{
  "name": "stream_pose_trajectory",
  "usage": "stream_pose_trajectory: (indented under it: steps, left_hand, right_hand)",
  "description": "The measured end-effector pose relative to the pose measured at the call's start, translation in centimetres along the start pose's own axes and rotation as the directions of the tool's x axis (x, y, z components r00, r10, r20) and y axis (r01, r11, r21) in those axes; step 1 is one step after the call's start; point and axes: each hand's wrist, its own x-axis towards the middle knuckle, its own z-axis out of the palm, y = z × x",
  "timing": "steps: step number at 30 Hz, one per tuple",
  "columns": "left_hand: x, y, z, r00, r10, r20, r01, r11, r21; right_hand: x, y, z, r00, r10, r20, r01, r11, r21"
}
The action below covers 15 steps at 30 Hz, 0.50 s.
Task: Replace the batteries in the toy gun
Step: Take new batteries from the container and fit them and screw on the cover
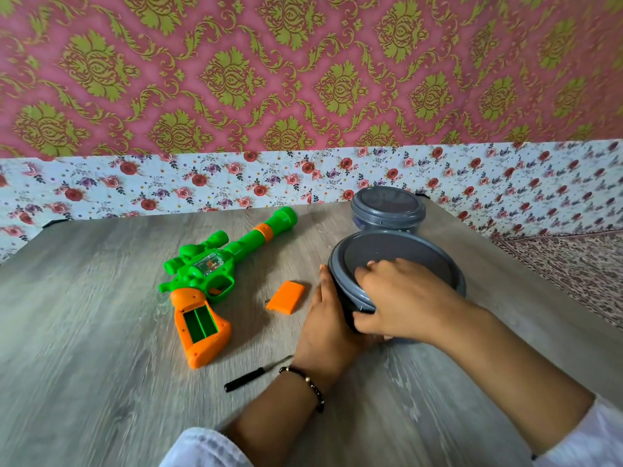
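I see the green and orange plastic toy gun [209, 281] lying near the middle of the grey wooden tabletop [84, 348], a bit toward its left edge. Its battery slot in the orange handle is open and looks empty. The small orange plastic battery cover [286, 297] lies just beside it, and a thin black screwdriver [253, 375] lies nearer the front edge.

Toward the right edge, my left hand [328, 318] presses flat against the side of a round grey plastic tub with a lid [404, 264]. My right hand [401, 298] curls over the lid's rim, thumb under and fingers on top, like it is about to pull the lid up. A smaller grey round tub [387, 207] stands just behind, near the back edge.

I think the lid could pop off fast. Then the tub might tip, and whatever is inside could spill and roll off the tabletop. The tiny screw, which I cannot clearly see, could get lost too.
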Motion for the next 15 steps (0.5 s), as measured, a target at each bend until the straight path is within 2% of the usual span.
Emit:
stream_pose_trajectory:
  steps: [4, 7, 15]
  left_hand:
    - [-0.2, 0.4, -0.2, 0.997, -0.042, 0.065, 0.043, 0.999, -0.015]
    - [-0.2, 0.3, -0.3, 0.998, -0.028, 0.049, 0.028, 1.0, -0.001]
    - [-0.5, 0.5, -0.4, 0.999, -0.004, 0.034, 0.003, 0.999, 0.036]
  right_hand:
    - [0.1, -0.8, -1.0, 0.995, -0.086, 0.046, 0.09, 0.993, -0.071]
    - [0.3, -1.4, -1.2, 0.992, -0.119, 0.035, 0.122, 0.989, -0.085]
    - [0.0, -1.3, -1.7, 0.995, -0.103, 0.01, 0.103, 0.992, -0.077]
